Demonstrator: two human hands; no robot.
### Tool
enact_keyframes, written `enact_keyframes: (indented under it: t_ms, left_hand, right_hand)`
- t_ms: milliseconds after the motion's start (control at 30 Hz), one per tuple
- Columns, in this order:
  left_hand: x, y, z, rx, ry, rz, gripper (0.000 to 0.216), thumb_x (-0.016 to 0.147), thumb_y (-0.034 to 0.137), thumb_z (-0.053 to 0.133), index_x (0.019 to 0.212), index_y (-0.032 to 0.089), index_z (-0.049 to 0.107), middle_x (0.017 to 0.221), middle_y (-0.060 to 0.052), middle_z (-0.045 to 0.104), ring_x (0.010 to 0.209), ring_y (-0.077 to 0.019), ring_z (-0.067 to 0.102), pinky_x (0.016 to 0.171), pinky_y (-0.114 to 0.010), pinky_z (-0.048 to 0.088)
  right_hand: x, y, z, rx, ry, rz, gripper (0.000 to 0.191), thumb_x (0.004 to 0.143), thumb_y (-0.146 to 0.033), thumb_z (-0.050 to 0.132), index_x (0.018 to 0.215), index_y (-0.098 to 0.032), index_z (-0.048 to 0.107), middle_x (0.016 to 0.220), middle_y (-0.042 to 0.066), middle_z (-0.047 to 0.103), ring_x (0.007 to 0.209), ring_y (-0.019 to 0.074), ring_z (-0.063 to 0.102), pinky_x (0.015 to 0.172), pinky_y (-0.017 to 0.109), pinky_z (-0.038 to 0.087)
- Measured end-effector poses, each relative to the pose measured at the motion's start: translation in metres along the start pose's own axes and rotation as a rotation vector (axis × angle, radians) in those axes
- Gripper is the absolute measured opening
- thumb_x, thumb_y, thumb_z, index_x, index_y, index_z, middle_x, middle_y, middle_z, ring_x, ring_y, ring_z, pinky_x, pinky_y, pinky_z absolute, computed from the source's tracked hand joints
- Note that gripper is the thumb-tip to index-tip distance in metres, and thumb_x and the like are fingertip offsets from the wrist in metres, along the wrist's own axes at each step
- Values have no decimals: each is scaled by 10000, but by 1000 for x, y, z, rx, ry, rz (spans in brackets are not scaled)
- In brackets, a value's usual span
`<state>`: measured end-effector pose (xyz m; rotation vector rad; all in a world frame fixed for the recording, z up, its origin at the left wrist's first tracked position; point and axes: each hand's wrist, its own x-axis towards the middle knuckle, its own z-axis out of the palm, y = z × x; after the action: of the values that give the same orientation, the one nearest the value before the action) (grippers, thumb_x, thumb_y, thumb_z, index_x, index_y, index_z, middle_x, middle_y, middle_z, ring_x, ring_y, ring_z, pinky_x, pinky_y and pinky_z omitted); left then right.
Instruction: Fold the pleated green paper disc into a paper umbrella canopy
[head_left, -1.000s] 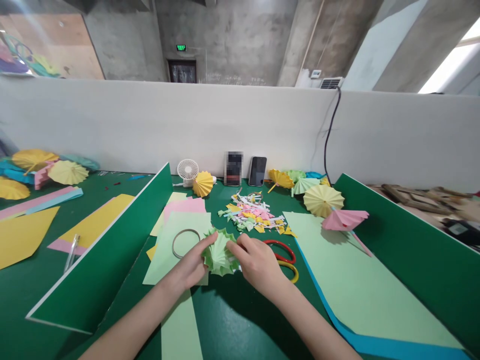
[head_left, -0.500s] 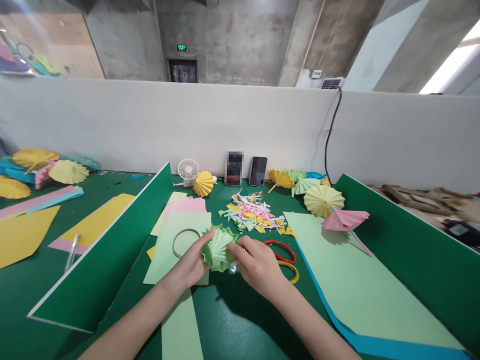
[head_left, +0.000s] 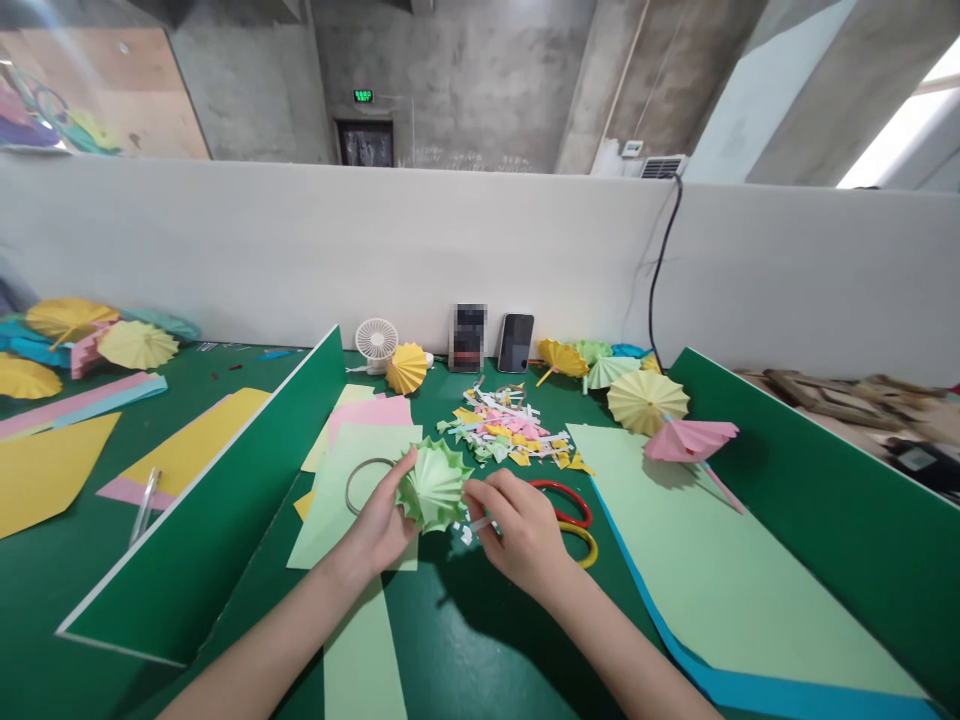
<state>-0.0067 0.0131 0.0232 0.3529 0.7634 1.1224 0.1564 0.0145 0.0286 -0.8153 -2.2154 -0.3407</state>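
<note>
My left hand (head_left: 385, 520) is closed on the edge of a light green pleated paper umbrella top (head_left: 433, 485), thumb on its upper face. Just right of it my right hand (head_left: 520, 525) is pinched, with a narrow white strip (head_left: 481, 524) showing at its fingers, apart from the green paper. White scraps (head_left: 464, 533) lie below. Beside my right hand lie scissors with a red handle loop (head_left: 574, 505) and a yellow one (head_left: 589, 545), their blades hidden. A tape ring (head_left: 352, 490) rests on light green paper (head_left: 322, 530), partly behind my left hand.
A heap of paper clippings (head_left: 506, 425) lies beyond my hands. Finished paper umbrellas, including a pink one (head_left: 690, 441), stand right, near stacked green sheets (head_left: 735, 560). Low dividers (head_left: 225, 530) flank the space. Two phones (head_left: 516, 343) and a small fan (head_left: 376, 340) stand at the back.
My right hand has drawn slightly right, away from the green paper, and the white strip shows more. My left hand has shifted the umbrella top a little left and up.
</note>
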Motion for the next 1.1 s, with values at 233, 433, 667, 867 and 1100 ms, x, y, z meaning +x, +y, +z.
enact_keyframes:
  t_ms: [233, 433, 667, 867, 1100]
  left_hand:
    - [-2, -3, 3, -20, -22, -8, 328, 785, 333, 551, 1063, 165, 586, 938, -54, 685, 887, -198, 631, 790, -288, 499]
    - [-2, -4, 4, 25, 4, 58, 345, 766, 334, 578, 1070, 171, 585, 961, -55, 681, 927, -202, 620, 834, -287, 480]
    - [-2, -7, 0, 83, 27, 118, 394, 743, 332, 612, 1104, 185, 558, 999, -53, 671, 980, -201, 597, 894, -292, 440]
    - [-4, -7, 2, 135, 1, 168, 462, 740, 345, 615, 1164, 195, 508, 1124, -61, 612, 1049, -225, 553, 941, -338, 400]
    - [-8, -7, 4, 184, -52, 175, 434, 746, 346, 606, 1151, 220, 519, 1141, -44, 602, 1092, -225, 521, 935, -321, 391]
  right_hand:
    - [0, -3, 6, -48, -32, -75, 225, 831, -71, 352, 819, -135, 567, 639, 41, 527, 528, 133, 448, 468, 239, 338]
    - [2, -3, -3, 272, 38, 158, 192, 829, -106, 356, 885, -160, 531, 732, 46, 523, 611, 135, 477, 520, 236, 382]
    - [17, 4, -23, 706, 253, 783, 357, 884, -407, 254, 658, -208, 447, 576, -22, 419, 506, 120, 381, 485, 246, 325]
    - [16, 11, -19, 855, 93, 825, 343, 834, -483, 388, 693, -193, 505, 518, -39, 443, 457, 96, 367, 449, 222, 283]
    - [19, 15, -14, 1021, -29, 936, 385, 757, -531, 478, 636, -171, 532, 461, -52, 418, 416, 78, 331, 424, 210, 244]
